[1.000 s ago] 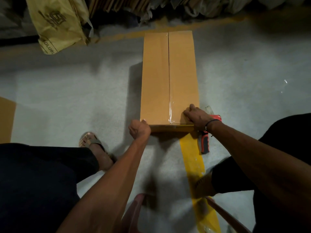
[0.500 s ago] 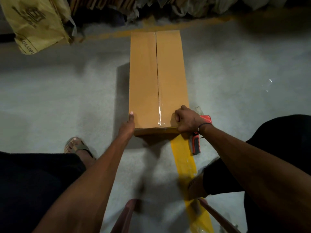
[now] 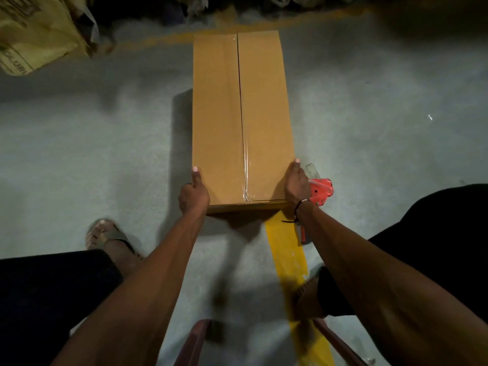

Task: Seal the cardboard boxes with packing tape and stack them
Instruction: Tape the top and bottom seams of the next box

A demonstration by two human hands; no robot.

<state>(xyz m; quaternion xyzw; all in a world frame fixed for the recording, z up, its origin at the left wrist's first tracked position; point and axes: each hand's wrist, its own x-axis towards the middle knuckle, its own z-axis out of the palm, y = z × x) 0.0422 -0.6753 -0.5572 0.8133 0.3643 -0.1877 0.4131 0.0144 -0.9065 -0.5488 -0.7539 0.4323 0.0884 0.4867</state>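
A long brown cardboard box (image 3: 219, 114) lies on the grey floor, running away from me, with clear tape along its centre seam. My left hand (image 3: 193, 192) grips the near left corner, thumb on the top edge, fingers down the side. At the near right corner my right hand (image 3: 297, 182) holds the box the same way, thumb up along the edge. A red tape dispenser (image 3: 320, 191) lies on the floor just right of that hand, partly hidden by my wrist.
A yellow floor stripe (image 3: 286, 260) runs from under the box toward me. A yellow printed bag (image 3: 34, 35) sits at the far left, clutter behind the box. My sandalled left foot (image 3: 105, 235) and dark-clothed knees flank the arms. A reddish stool rim (image 3: 192, 344) shows below.
My right hand slid off the box top to its right corner edge. My left hand opened from a fist at the front corner and took hold of the left side.
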